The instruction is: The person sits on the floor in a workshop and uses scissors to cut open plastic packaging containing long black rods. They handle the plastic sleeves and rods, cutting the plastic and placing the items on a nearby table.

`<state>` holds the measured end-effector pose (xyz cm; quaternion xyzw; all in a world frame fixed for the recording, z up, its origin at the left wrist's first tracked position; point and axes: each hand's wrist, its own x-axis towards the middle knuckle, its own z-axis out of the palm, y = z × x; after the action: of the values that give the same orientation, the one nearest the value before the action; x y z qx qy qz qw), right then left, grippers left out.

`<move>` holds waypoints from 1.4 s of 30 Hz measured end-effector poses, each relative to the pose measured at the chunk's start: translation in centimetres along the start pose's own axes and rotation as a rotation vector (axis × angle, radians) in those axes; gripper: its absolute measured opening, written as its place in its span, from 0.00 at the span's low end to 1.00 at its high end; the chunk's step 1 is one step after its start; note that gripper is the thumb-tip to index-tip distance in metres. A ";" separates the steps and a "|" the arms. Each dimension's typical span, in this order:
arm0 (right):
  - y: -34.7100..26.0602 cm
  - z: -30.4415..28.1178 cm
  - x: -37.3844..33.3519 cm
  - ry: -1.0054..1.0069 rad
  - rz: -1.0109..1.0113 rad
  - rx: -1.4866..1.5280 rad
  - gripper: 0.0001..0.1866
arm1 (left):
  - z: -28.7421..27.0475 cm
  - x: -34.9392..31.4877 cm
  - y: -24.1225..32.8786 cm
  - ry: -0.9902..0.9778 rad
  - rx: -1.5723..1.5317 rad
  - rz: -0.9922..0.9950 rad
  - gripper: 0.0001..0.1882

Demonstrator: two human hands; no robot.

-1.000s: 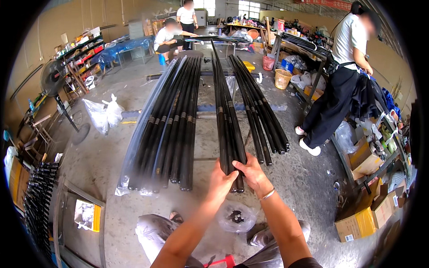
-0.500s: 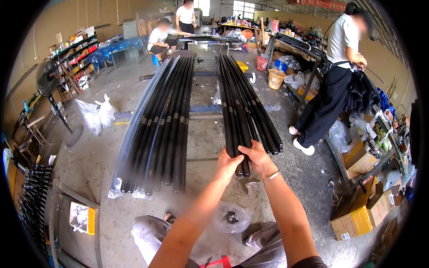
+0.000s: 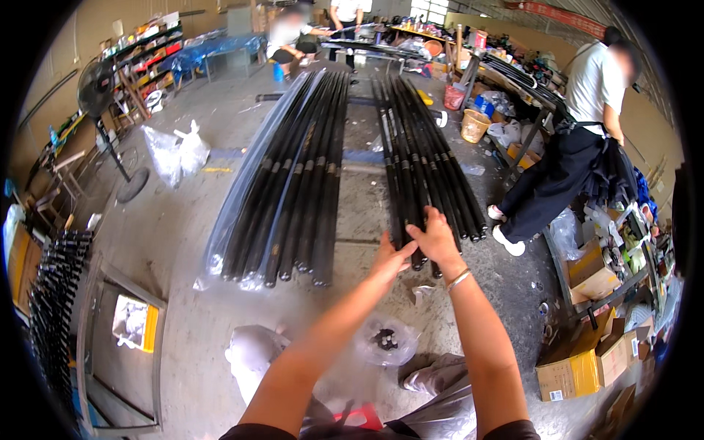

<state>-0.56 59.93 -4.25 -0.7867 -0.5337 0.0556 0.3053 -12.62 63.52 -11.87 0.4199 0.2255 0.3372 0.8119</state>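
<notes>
the left hand (image 3: 391, 258) and right hand (image 3: 438, 240) touched black rods (image 3: 419, 165), already laid right of the big pile (image 3: 301, 183), ends not yet even, grip hard to tell.

At the near end of the right bundle of black rods (image 3: 422, 169), some fingers of the left hand (image 3: 391, 258) and right hand (image 3: 440, 238) are out of sight, leaving their grip unclear. Left of that bundle, a smear blurs the near ends of the other black rods (image 3: 297, 235). On the bundle's near side, dark pieces (image 3: 386, 339) in a plastic bag (image 3: 405, 352) are too small to identify. Beyond the bundle, the top edge cuts off a standing person's (image 3: 346, 12) head.
</notes>
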 end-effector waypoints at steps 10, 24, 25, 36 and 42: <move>-7.6 1.2 -2.8 0.063 -0.262 0.221 0.32 | -9.3 -13.9 2.1 0.012 0.163 -0.238 0.36; -13.7 11.2 -4.7 -0.633 0.541 1.461 0.35 | -12.3 -15.5 5.6 0.289 -0.419 0.220 0.32; -14.0 10.7 -4.9 -0.605 0.559 1.465 0.35 | -11.9 -15.5 5.6 0.300 -0.403 0.201 0.30; -10.3 7.3 -4.2 -0.551 0.425 1.298 0.27 | -9.7 -12.8 4.6 0.153 -0.384 0.114 0.20; -9.6 8.0 -3.8 -0.536 0.417 1.252 0.28 | -7.7 -12.7 5.1 0.306 0.064 0.298 0.23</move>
<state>-13.20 62.32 -6.44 -0.5085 -0.2968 0.6005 0.5411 -28.01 60.36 -10.77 0.4183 0.2920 0.5060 0.6955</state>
